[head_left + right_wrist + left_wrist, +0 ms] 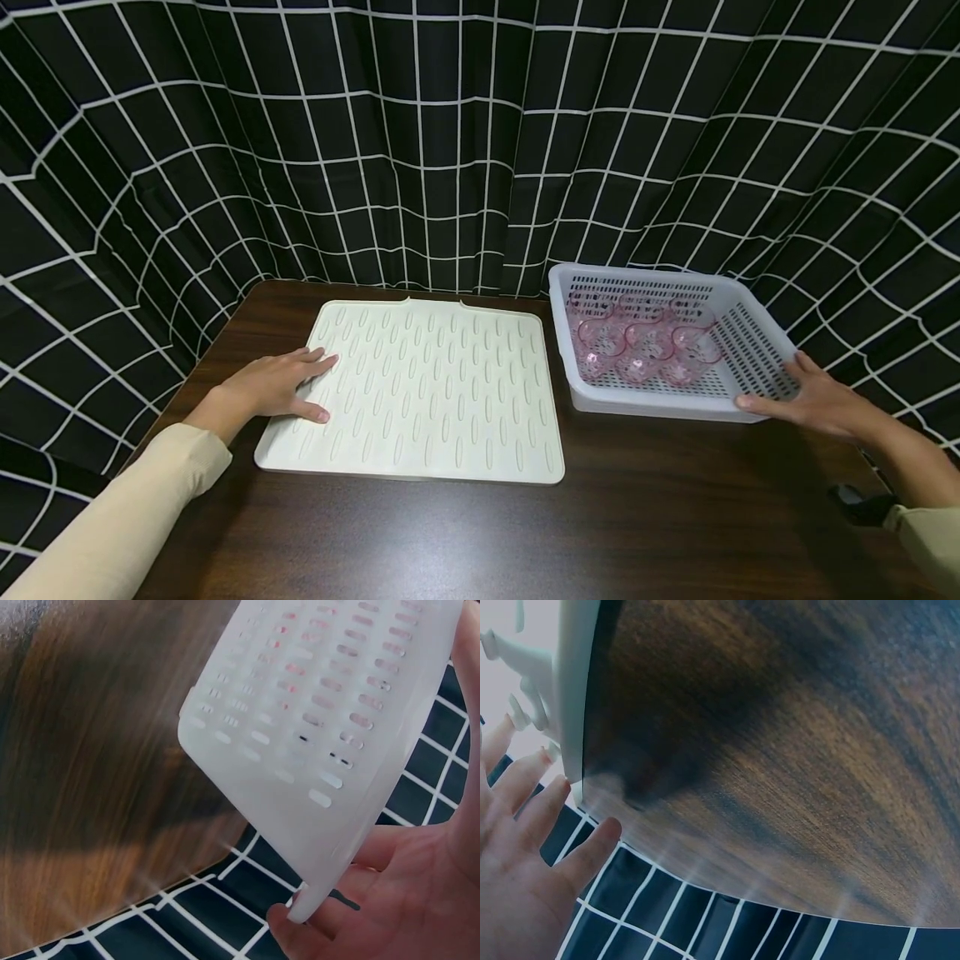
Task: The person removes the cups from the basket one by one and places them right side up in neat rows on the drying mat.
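Note:
A white drying mat [420, 392] with raised oval ridges lies flat on the table. My left hand [281, 387] rests on its left edge with fingers spread; in the left wrist view the fingertips reach that same edge. To the right stands a white plastic basket [652, 406] with slotted walls. My right hand [813, 400] grips its near right corner, the thumb on the front rim; fingers curl round the rim in the right wrist view. Several pink see-through cups [648, 342] sit in rows inside the basket, toward its left side.
The dark wooden table [480, 533] extends in front of the mat and basket. A black curtain with a white grid [450, 150] hangs behind the table and around both sides. A black band [862, 504] is on the right wrist.

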Action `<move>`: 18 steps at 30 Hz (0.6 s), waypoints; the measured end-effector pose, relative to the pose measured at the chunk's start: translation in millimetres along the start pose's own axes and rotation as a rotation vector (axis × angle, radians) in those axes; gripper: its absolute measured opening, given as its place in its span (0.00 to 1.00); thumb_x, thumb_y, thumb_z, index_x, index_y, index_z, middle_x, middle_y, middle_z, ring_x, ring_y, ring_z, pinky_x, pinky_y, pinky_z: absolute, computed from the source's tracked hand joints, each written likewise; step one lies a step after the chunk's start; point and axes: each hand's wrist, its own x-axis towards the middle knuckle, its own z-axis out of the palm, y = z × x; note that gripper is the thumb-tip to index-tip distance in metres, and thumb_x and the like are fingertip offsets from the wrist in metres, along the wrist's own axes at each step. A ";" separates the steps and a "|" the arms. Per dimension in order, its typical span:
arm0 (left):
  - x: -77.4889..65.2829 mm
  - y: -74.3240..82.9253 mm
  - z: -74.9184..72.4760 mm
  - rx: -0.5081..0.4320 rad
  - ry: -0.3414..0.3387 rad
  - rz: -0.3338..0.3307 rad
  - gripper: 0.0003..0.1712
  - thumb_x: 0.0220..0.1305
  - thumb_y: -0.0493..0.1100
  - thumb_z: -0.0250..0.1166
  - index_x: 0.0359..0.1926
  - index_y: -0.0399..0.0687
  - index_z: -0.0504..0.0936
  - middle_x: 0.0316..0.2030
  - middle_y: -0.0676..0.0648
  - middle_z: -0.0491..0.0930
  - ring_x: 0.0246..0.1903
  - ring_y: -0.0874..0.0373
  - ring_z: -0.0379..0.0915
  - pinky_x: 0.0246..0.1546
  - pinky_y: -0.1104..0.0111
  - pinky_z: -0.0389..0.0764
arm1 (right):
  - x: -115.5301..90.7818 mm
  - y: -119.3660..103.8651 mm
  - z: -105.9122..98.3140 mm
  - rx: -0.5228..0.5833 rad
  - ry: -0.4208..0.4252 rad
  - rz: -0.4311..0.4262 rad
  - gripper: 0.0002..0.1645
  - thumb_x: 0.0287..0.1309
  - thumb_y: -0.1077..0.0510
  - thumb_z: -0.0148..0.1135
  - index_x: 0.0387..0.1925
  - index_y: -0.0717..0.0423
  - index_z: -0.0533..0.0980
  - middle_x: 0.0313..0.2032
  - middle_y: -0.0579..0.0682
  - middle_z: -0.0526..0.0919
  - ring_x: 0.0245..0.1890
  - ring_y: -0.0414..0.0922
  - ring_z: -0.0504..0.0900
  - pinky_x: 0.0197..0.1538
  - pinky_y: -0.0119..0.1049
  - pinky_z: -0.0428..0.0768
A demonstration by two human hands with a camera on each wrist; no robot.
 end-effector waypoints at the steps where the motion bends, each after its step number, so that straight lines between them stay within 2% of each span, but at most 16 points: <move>1: 0.1 0.5 -0.2 -0.001 -0.001 0.000 0.64 0.44 0.77 0.68 0.74 0.45 0.63 0.71 0.30 0.59 0.70 0.30 0.52 0.61 0.33 0.61 | -0.3 -0.9 0.1 0.001 0.001 0.002 0.72 0.61 0.30 0.59 0.69 0.82 0.31 0.66 0.84 0.23 0.61 0.89 0.40 0.56 0.81 0.50; 9: 1.4 0.3 -2.5 0.009 -0.006 -0.005 0.65 0.43 0.78 0.68 0.75 0.46 0.62 0.72 0.30 0.59 0.70 0.30 0.52 0.61 0.34 0.62 | -3.6 -10.4 0.6 -0.031 0.005 -0.024 0.71 0.62 0.29 0.57 0.69 0.83 0.33 0.66 0.86 0.25 0.61 0.89 0.41 0.56 0.81 0.51; 13: 1.9 0.3 -2.3 0.009 -0.010 -0.010 0.65 0.43 0.78 0.68 0.75 0.46 0.62 0.72 0.31 0.59 0.71 0.30 0.52 0.61 0.34 0.62 | -3.7 -13.4 -0.7 -0.019 0.000 -0.035 0.71 0.62 0.31 0.59 0.71 0.79 0.31 0.66 0.86 0.26 0.60 0.89 0.42 0.55 0.81 0.51; 14: 1.9 0.3 -2.2 0.007 -0.011 -0.012 0.65 0.43 0.78 0.68 0.75 0.46 0.62 0.72 0.31 0.59 0.71 0.30 0.52 0.61 0.34 0.62 | -3.1 -14.7 -1.6 -0.013 -0.002 -0.049 0.70 0.62 0.32 0.60 0.71 0.78 0.30 0.67 0.86 0.29 0.60 0.88 0.45 0.55 0.81 0.53; 18: 0.9 1.9 -1.1 -0.005 -0.015 -0.010 0.65 0.43 0.77 0.69 0.75 0.45 0.62 0.72 0.31 0.59 0.71 0.30 0.52 0.61 0.34 0.61 | 3.2 -22.2 -6.8 -0.017 0.000 -0.114 0.69 0.60 0.37 0.66 0.74 0.74 0.33 0.64 0.84 0.53 0.57 0.79 0.65 0.53 0.76 0.64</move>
